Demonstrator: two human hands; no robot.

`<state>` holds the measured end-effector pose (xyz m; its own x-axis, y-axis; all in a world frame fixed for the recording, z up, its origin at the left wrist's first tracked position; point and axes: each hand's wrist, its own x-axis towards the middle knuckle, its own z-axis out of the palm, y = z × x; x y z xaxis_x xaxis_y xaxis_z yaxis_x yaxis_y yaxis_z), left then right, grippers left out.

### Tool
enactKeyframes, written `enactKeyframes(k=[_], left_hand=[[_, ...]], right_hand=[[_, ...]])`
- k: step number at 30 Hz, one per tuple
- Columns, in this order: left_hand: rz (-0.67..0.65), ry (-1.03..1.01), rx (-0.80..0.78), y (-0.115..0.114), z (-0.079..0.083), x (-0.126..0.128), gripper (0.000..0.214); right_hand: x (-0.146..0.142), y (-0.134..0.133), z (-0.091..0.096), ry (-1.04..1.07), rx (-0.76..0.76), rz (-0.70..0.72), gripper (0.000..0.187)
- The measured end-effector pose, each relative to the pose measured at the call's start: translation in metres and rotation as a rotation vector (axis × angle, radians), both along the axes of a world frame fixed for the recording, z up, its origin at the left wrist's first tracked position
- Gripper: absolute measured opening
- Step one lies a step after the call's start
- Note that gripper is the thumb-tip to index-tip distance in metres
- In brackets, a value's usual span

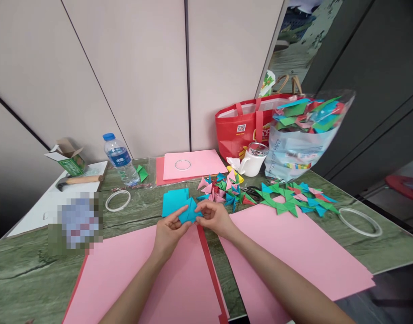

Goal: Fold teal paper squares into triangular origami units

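Between my two hands is a small piece of folded blue paper (189, 212), with crease lines across it. My left hand (170, 228) pinches its left edge between thumb and fingers. On the other side, my right hand (216, 218) grips the right edge with thumb and forefinger. Just behind the left fingers lies a stack of blue paper squares (172, 200). Under my forearms are large pink sheets (135, 265) on the left, with a red sheet's edge showing, and more pink sheets (290, 247) on the right.
Folded paper pieces (226, 189) in several colours lie behind my hands, near black scissors (252, 193) and linked green pieces (284, 202). Further back stand a white mug (253, 162), a red bag (230, 130), a filled plastic bag (290, 148) and a water bottle (120, 162). A hammer (80, 180) lies left.
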<state>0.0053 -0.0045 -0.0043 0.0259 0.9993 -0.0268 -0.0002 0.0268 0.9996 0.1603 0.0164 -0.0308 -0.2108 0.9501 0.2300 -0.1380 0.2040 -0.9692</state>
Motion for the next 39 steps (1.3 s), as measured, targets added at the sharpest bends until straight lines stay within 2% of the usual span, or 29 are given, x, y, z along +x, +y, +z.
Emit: enactKeyframes(k=[6,15,23,29,39], left_hand=[[-0.022,-0.013,-0.007,0.003,-0.003,-0.005,0.057],[-0.077,-0.115,-0.026,0.006,-0.005,-0.008,0.06],[-0.14,-0.115,-0.047,0.009,-0.003,-0.013,0.061],[-0.193,-0.077,-0.074,0.006,0.007,-0.01,0.063],[-0.207,-0.06,-0.003,0.006,0.007,-0.012,0.058]], right_hand=[[0.002,0.001,0.003,0.061,-0.081,0.051,0.021],[0.006,0.002,0.007,0.145,-0.123,0.111,0.018],[0.005,0.002,0.007,0.088,-0.077,0.119,0.016],[0.004,0.003,-0.001,-0.081,0.005,-0.011,0.018],[0.002,0.0,0.002,-0.043,0.075,0.013,0.022]])
